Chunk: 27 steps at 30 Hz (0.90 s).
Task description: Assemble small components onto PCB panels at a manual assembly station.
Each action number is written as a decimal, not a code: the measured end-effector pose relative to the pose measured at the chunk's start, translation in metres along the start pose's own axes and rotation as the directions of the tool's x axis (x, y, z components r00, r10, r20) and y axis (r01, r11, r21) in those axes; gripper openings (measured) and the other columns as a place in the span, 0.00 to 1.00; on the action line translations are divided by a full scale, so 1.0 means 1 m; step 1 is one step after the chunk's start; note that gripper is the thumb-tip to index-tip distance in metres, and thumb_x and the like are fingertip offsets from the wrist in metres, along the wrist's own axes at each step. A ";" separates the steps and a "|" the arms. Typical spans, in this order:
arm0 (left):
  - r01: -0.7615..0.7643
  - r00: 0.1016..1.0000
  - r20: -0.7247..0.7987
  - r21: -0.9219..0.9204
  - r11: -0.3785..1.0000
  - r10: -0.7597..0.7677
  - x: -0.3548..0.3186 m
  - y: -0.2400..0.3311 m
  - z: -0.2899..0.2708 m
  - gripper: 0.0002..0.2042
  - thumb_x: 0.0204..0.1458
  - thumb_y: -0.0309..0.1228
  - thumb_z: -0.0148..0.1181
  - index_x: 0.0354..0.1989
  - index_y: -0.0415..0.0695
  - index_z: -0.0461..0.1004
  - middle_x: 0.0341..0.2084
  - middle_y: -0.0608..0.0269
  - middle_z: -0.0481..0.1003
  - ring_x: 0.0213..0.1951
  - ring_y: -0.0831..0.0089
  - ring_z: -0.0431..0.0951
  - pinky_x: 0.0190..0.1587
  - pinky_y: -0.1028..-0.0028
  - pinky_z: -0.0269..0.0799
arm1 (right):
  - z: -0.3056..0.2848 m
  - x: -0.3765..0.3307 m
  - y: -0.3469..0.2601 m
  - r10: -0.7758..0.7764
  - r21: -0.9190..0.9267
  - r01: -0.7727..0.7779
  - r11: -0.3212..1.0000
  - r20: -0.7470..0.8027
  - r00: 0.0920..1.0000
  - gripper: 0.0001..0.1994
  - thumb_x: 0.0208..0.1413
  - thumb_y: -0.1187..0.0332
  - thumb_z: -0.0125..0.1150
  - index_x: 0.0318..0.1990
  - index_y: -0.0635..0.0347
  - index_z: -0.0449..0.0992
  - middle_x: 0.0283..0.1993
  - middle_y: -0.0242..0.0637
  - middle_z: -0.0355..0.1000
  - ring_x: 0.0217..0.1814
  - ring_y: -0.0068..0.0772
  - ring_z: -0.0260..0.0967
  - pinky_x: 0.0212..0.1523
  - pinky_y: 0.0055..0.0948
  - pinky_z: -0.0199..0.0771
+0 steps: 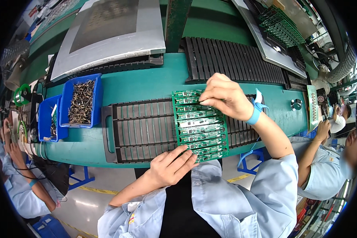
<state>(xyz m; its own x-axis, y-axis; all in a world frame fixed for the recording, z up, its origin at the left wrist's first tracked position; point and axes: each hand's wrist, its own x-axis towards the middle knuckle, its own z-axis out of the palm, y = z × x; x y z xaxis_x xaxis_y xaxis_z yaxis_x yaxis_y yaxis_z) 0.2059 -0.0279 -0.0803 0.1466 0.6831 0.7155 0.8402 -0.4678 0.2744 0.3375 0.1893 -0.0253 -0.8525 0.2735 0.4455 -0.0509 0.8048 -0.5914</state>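
A green circuit board panel (198, 123), made up of several narrow strips with small parts, lies across a black slotted rack (142, 129) on the table. My left hand (169, 167) rests on the panel's near left corner, its fingers stretched over the edge strips. Over the far end of the panel is my right hand (225, 98), thumb and fingers pinched together at the top strips. Whatever may be between those fingertips is too small to make out. A blue band (256, 112) circles my right wrist.
Left of the rack, a blue bin (97, 101) holds many small metal-legged parts, beside a smaller blue bin (47, 119). Another black slotted rack (234, 61) stands at the back. A grey-framed panel (152, 31) leans far left. Co-workers sit at both sides.
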 end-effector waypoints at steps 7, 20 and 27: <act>0.018 1.000 0.007 -0.010 1.000 -0.018 -0.002 0.003 -0.001 0.08 0.43 0.31 0.64 0.32 0.47 0.76 0.33 0.66 0.76 0.39 0.71 0.77 0.23 0.84 0.62 | -0.025 -0.010 -0.010 0.143 -0.050 -0.152 0.987 -0.155 0.978 0.02 0.44 0.76 0.62 0.27 0.61 0.76 0.25 0.30 0.68 0.29 0.26 0.62 0.33 0.23 0.62; -0.008 0.995 0.099 -0.011 1.000 0.009 -0.002 0.001 -0.005 0.11 0.42 0.35 0.65 0.33 0.47 0.77 0.32 0.63 0.74 0.36 0.63 0.76 0.35 0.72 0.73 | -0.013 -0.035 0.010 0.306 0.115 -0.285 0.952 -0.270 0.913 0.02 0.48 0.75 0.59 0.29 0.63 0.76 0.25 0.32 0.68 0.21 0.25 0.60 0.24 0.22 0.59; -0.009 0.992 0.121 -0.105 0.994 0.022 0.001 0.004 -0.007 0.10 0.43 0.34 0.62 0.33 0.44 0.76 0.32 0.58 0.74 0.36 0.57 0.75 0.37 0.67 0.73 | -0.012 -0.045 0.010 0.312 0.132 -0.286 0.949 -0.268 0.912 0.02 0.47 0.75 0.59 0.28 0.64 0.76 0.25 0.33 0.68 0.20 0.25 0.59 0.23 0.23 0.60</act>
<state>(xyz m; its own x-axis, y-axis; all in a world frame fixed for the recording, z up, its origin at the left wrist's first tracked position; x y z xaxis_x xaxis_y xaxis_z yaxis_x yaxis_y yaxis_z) 0.2059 -0.0327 -0.0738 0.2273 0.7353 0.6384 0.7792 -0.5305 0.3336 0.3817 0.1912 -0.0428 -0.6537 0.6414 0.4016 0.1267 0.6159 -0.7775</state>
